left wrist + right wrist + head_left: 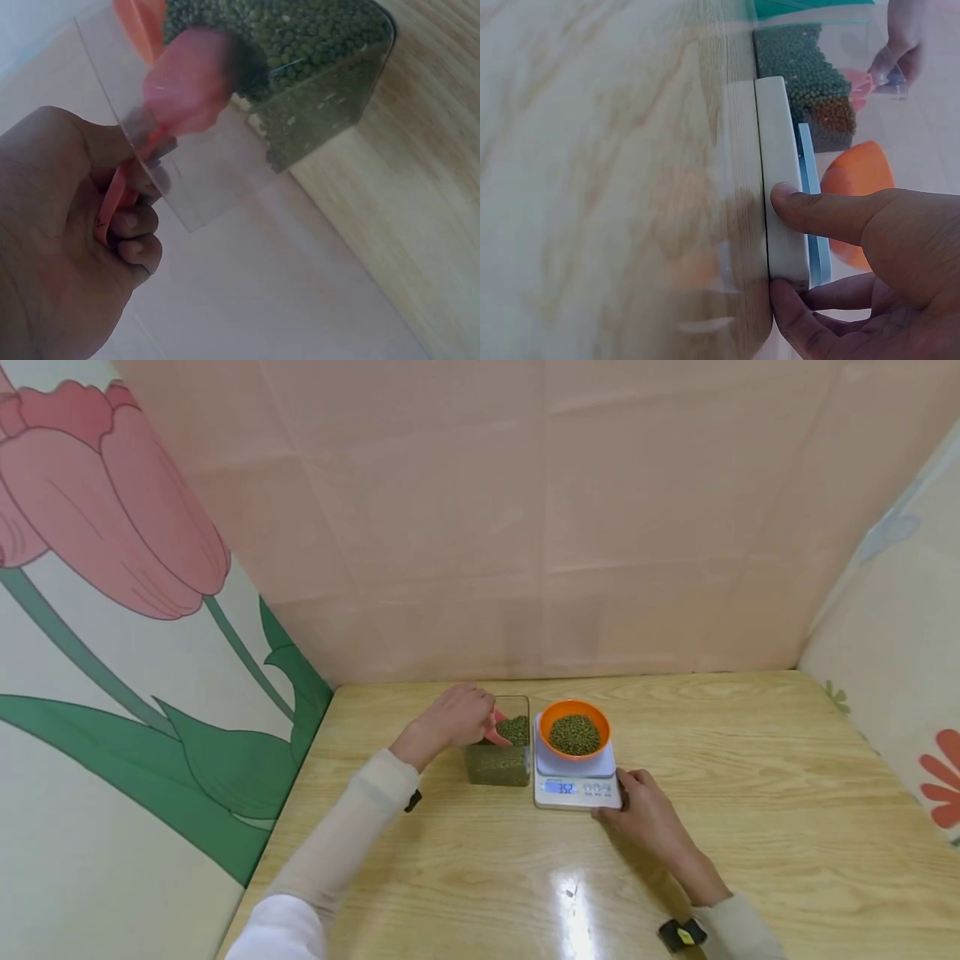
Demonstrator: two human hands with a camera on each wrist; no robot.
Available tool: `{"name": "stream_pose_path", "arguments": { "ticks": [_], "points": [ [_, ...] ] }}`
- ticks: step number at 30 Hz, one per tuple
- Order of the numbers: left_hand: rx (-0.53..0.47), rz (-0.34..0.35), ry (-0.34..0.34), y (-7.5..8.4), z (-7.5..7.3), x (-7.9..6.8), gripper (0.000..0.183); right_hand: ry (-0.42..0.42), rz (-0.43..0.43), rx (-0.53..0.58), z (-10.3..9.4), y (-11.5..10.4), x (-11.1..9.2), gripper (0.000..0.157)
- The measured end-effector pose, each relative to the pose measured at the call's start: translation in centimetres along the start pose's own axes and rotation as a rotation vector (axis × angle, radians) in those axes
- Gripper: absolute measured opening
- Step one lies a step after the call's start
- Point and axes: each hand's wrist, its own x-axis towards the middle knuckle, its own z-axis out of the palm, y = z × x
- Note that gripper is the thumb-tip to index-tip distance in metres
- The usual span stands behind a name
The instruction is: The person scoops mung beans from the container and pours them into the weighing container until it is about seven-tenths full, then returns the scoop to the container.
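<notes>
My left hand (463,714) grips the handle of a pink scoop (187,82), whose head is among the green mung beans (300,37) in a clear rectangular container (498,768). Just right of the container stands a white digital kitchen scale (577,793); its display seems to read 352. On its platform rests an orange bowl (574,753) with mung beans inside. My right hand (647,814) holds the scale by its near right corner, thumb against the front side and fingers at the right side, as the right wrist view shows.
Everything stands on a light wood-grain table (750,793). A plain pinkish sheet (540,527) covers the wall behind it. To the left is a wall panel with a painted tulip (112,510). A dark strap piece (682,935) sits at the right wrist.
</notes>
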Motion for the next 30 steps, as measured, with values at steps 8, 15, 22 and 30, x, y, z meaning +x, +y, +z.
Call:
{"name": "stream_pose_path", "arguments": {
  "ticks": [8,15,22,30],
  "points": [
    [-0.089,-0.001,0.016,-0.8,0.9,0.1,0.017,0.0,0.002,0.001,-0.2,-0.2,0.0,0.081],
    [-0.143,0.001,0.022,-1.2,1.1,0.4,0.021,0.0,0.003,0.01,-0.1,-0.2,-0.1,0.08],
    [-0.204,-0.001,0.046,-1.1,1.5,0.2,0.018,-0.001,0.0,0.006,0.0,-0.2,0.0,0.08],
    [-0.205,0.001,0.072,-0.8,1.7,0.3,0.016,-0.007,0.011,0.001,0.0,-0.3,0.0,0.081]
  ]
}}
